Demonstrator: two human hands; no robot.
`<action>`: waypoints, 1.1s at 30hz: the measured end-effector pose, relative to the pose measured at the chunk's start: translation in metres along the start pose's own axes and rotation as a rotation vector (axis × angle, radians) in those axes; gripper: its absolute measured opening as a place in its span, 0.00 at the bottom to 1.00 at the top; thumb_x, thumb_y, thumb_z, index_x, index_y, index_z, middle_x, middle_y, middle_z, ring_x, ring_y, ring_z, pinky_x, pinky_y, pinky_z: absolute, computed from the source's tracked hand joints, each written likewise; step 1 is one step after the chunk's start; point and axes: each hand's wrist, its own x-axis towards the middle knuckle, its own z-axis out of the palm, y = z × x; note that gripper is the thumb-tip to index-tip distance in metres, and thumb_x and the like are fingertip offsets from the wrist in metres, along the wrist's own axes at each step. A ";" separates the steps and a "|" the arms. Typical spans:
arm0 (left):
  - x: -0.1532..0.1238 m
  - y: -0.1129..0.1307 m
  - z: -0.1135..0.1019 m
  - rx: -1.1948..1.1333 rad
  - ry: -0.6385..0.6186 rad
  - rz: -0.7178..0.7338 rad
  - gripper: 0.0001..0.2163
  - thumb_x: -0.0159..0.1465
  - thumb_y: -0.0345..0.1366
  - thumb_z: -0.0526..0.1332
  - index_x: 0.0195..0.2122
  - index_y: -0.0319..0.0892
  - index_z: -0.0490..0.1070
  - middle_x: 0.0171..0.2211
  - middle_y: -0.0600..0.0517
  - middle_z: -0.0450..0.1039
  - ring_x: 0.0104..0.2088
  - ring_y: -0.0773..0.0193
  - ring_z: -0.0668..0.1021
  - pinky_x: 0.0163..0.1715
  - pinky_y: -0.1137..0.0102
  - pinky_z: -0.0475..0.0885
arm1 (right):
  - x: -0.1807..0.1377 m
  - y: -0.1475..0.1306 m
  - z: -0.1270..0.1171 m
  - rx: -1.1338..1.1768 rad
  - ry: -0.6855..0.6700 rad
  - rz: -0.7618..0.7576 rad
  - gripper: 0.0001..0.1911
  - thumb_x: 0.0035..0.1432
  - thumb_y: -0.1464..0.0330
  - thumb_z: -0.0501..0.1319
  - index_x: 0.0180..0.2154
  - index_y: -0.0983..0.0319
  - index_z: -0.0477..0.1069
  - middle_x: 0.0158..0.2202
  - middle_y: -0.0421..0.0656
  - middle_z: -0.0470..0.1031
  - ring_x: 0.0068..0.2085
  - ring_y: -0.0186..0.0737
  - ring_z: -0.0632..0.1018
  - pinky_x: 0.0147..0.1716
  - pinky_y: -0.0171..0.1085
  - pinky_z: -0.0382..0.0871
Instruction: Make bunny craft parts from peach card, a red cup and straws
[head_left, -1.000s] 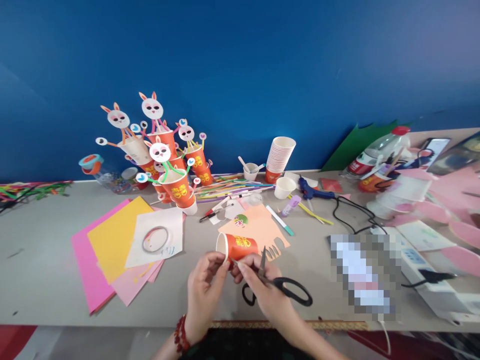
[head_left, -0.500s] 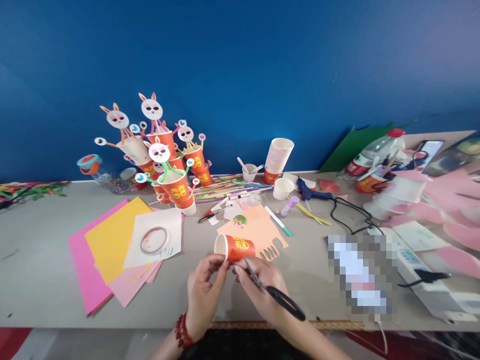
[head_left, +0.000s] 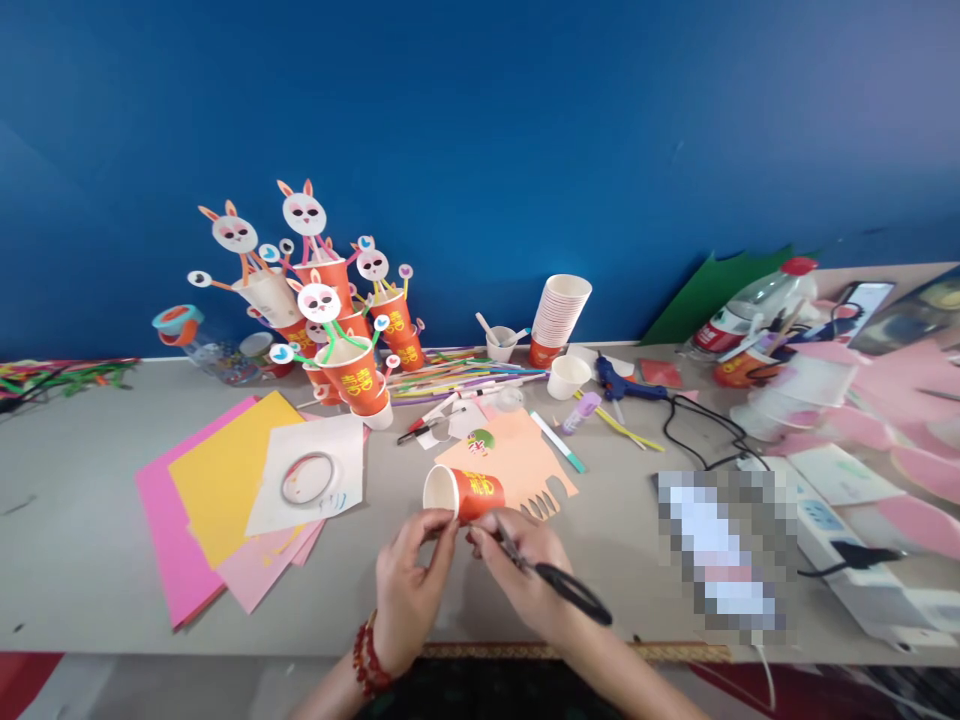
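Red paper cup (head_left: 484, 495) on its side, mouth facing left, at the near edge of the peach paper (head_left: 517, 450), with the left hand's (head_left: 412, 580) thumb and index fingers pinching the near edge of its rim and the right hand's (head_left: 532, 575) fingertips close against its near side, contact there unclear. Right-hand fingers also grasp black-handled scissors (head_left: 574, 593), blades pointing toward the cup. Farther out on the worktop (head_left: 615, 530): tape roll (head_left: 285, 497) on white paper (head_left: 277, 450) at left, rabbit-faced cup figures (head_left: 356, 385) behind, blue glue gun (head_left: 630, 388) back right.
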 end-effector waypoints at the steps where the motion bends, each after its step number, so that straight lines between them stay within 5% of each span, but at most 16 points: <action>1: 0.001 0.001 0.000 -0.041 -0.030 -0.047 0.03 0.66 0.33 0.60 0.39 0.43 0.73 0.32 0.51 0.80 0.32 0.64 0.82 0.33 0.74 0.77 | 0.003 0.000 -0.004 -0.139 -0.021 -0.127 0.11 0.63 0.69 0.55 0.28 0.60 0.68 0.25 0.40 0.72 0.28 0.37 0.73 0.29 0.34 0.64; 4: 0.002 0.001 0.001 -0.132 -0.062 -0.150 0.04 0.66 0.35 0.60 0.37 0.43 0.73 0.32 0.51 0.79 0.33 0.62 0.82 0.34 0.72 0.77 | 0.010 0.002 -0.011 -0.358 -0.060 -0.412 0.15 0.63 0.75 0.52 0.24 0.59 0.64 0.22 0.39 0.69 0.25 0.35 0.70 0.28 0.33 0.61; 6: 0.001 0.001 0.002 -0.143 -0.047 -0.162 0.04 0.65 0.35 0.61 0.37 0.43 0.73 0.31 0.52 0.79 0.32 0.62 0.82 0.34 0.72 0.78 | 0.011 0.003 -0.009 -0.371 -0.046 -0.439 0.17 0.64 0.74 0.51 0.23 0.58 0.63 0.21 0.39 0.68 0.24 0.35 0.69 0.27 0.33 0.61; 9: -0.002 -0.003 0.004 -0.083 -0.004 -0.095 0.03 0.65 0.34 0.61 0.39 0.43 0.73 0.33 0.51 0.79 0.33 0.62 0.82 0.34 0.72 0.78 | 0.007 0.004 0.000 -0.169 0.018 -0.187 0.14 0.65 0.67 0.53 0.26 0.59 0.67 0.23 0.40 0.70 0.26 0.37 0.71 0.28 0.34 0.64; 12: -0.004 -0.007 0.003 0.025 0.038 0.058 0.05 0.65 0.30 0.61 0.41 0.44 0.73 0.36 0.49 0.80 0.37 0.61 0.82 0.38 0.71 0.77 | 0.001 0.004 0.011 0.276 0.056 0.163 0.15 0.64 0.60 0.56 0.27 0.60 0.68 0.24 0.41 0.73 0.27 0.37 0.74 0.30 0.34 0.70; 16: -0.002 -0.008 -0.001 0.106 0.002 0.228 0.10 0.64 0.26 0.59 0.43 0.45 0.74 0.40 0.47 0.80 0.41 0.59 0.82 0.42 0.70 0.77 | -0.001 0.003 0.017 0.576 0.089 0.287 0.16 0.63 0.59 0.57 0.27 0.61 0.69 0.25 0.41 0.74 0.29 0.37 0.75 0.33 0.35 0.72; 19: 0.000 -0.006 -0.004 0.108 -0.030 0.231 0.10 0.65 0.26 0.58 0.43 0.45 0.75 0.40 0.47 0.81 0.41 0.59 0.82 0.41 0.70 0.78 | 0.000 0.002 0.011 0.365 0.074 0.178 0.14 0.64 0.61 0.56 0.28 0.61 0.69 0.25 0.41 0.73 0.28 0.37 0.75 0.31 0.35 0.70; 25: -0.001 0.000 0.000 0.025 -0.005 0.089 0.05 0.64 0.31 0.61 0.39 0.45 0.75 0.35 0.50 0.81 0.36 0.60 0.83 0.38 0.71 0.78 | 0.000 0.002 -0.005 -0.264 0.056 -0.301 0.10 0.65 0.70 0.54 0.31 0.59 0.69 0.27 0.42 0.73 0.29 0.39 0.73 0.30 0.36 0.64; 33: 0.008 0.007 0.007 -0.228 -0.001 -0.131 0.03 0.65 0.35 0.61 0.38 0.43 0.72 0.33 0.50 0.77 0.34 0.62 0.81 0.35 0.71 0.77 | 0.003 -0.007 0.000 -0.263 0.108 -0.171 0.08 0.65 0.67 0.55 0.31 0.58 0.66 0.26 0.40 0.72 0.28 0.38 0.73 0.29 0.35 0.64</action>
